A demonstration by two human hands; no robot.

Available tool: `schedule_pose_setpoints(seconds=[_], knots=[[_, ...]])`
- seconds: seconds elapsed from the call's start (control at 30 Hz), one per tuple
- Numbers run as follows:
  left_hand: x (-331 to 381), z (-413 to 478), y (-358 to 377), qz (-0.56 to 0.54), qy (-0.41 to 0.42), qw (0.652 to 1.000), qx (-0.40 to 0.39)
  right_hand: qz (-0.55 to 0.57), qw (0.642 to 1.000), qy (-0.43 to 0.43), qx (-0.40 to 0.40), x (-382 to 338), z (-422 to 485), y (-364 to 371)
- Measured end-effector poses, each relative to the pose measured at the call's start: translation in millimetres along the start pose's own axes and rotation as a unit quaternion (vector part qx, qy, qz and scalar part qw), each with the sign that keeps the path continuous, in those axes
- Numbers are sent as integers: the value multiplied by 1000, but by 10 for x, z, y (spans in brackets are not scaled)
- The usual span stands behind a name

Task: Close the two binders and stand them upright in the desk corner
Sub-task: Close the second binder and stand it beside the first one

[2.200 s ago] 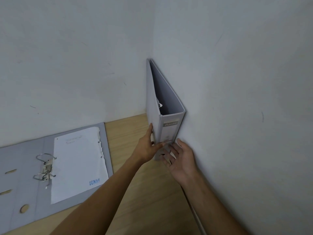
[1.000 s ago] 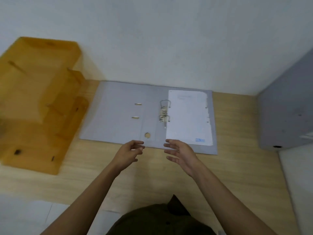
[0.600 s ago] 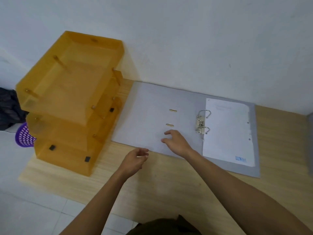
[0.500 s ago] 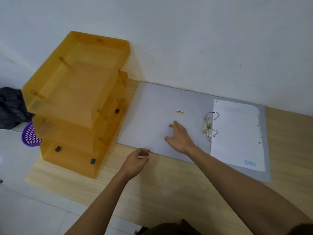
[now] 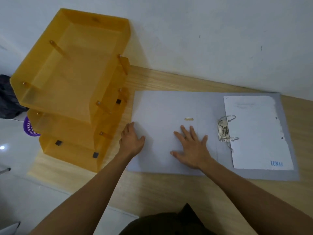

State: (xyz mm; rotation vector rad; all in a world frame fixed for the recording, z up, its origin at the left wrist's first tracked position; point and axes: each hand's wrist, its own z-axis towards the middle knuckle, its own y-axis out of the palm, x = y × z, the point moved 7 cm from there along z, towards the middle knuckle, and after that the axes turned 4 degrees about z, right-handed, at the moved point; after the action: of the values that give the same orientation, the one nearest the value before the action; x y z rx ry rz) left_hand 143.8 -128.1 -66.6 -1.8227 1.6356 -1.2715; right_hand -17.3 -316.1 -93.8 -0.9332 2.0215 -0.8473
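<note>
A grey lever-arch binder [image 5: 162, 106] lies open and flat on the wooden desk [image 5: 169, 192]. Its metal rings [image 5: 226, 128] stand open near the spine, and a white sheet [image 5: 255, 131] with a blue logo lies on the right half. My right hand [image 5: 191, 146] rests flat, fingers spread, on the inside of the left cover. At that cover's left edge sits my left hand [image 5: 131, 139], fingers over the edge; whether it grips is unclear. The other binder is out of view.
An orange translucent stack of letter trays [image 5: 72, 85] stands on the desk's left end, close to the binder's left edge. A white wall runs along the back. A purple basket [image 5: 28, 126] and white floor tiles lie beyond the desk's left edge.
The view swung from the upright binder in the corner to the open one. My right hand moved onto the left cover and flattened; my left hand reached up to that cover's left edge.
</note>
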Motion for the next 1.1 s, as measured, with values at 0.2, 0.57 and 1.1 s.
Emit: schedule_pose_setpoints(seconds=[0.2,0.57,1.1], knots=[[27,-113,147,-123,-73,988,65,69,997,43,11,1,-371,68],[-433,-508,315,-366,-133,919,-53,224,968,66,-85,-471,-148,130],[1186,-1128,-475,-628,54,734,-252,605,794,42,-50,-1044,-597,-1093]])
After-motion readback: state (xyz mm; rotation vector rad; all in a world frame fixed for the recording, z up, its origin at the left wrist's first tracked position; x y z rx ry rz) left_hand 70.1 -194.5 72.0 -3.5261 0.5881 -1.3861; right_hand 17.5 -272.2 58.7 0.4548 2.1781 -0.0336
